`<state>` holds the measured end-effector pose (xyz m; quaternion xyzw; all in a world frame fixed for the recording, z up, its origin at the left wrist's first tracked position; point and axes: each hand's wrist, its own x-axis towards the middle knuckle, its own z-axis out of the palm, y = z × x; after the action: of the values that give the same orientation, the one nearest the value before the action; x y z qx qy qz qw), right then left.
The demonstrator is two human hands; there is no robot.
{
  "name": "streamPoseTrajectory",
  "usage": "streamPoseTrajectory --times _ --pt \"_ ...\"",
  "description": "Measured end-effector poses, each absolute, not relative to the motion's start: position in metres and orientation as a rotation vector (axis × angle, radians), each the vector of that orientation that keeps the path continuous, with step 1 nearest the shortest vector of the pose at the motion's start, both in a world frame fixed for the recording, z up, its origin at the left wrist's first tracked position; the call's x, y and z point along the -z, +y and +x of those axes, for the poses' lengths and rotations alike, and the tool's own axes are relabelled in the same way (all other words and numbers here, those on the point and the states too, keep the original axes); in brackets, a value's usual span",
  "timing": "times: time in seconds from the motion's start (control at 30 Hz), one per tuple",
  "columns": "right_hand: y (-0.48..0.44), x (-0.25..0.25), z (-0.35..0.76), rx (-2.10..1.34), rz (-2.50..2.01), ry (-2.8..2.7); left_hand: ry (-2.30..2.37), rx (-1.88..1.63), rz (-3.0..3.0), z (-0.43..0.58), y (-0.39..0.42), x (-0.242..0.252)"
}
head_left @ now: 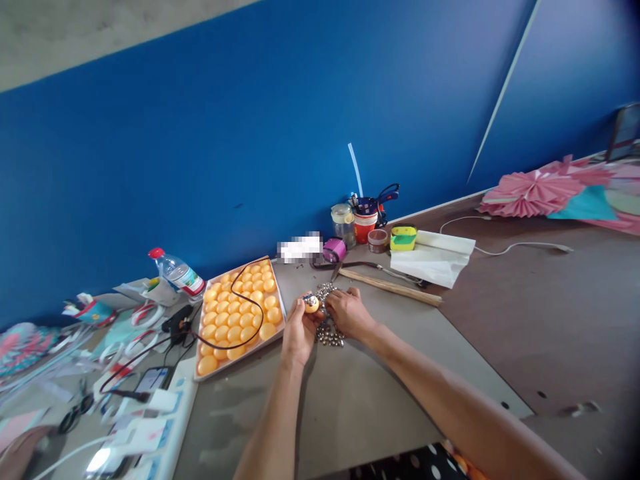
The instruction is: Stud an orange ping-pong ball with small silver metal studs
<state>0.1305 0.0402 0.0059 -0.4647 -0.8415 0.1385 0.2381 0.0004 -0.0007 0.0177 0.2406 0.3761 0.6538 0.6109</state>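
Note:
My left hand [299,337] is closed around a small round orange piece [312,305], with dark and whitish detail on its upper side. Right beside it, my right hand [350,312] has its fingers bent together at a pile of small shiny metal pieces [331,335]. Whatever those fingertips pinch, if anything, is hidden. To the left of my hands, a shallow tray [284,303] carries rows of orange balls [246,319], and a black cord [261,313] lies across them. Behind the pile lies a hammer [393,285] with a wooden handle.
Along the blue wall stand a glass jar [344,230], a red cup [365,228] with tools and a yellow container [403,238]. A power strip [176,417], a phone [153,380] and a bottle [183,272] crowd the left. Another person's hand [25,448] shows at lower left.

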Motion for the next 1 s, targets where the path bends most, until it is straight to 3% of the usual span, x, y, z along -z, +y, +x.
streamPoseTrajectory --times 0.57,1.0 --pt "0.055 0.011 0.125 -1.093 -1.201 -1.619 0.732 -1.435 0.59 -0.003 -0.005 -0.022" --pt "0.055 0.009 0.121 -1.437 -1.08 -1.306 0.751 -1.424 0.671 -0.002 -0.006 -0.019"
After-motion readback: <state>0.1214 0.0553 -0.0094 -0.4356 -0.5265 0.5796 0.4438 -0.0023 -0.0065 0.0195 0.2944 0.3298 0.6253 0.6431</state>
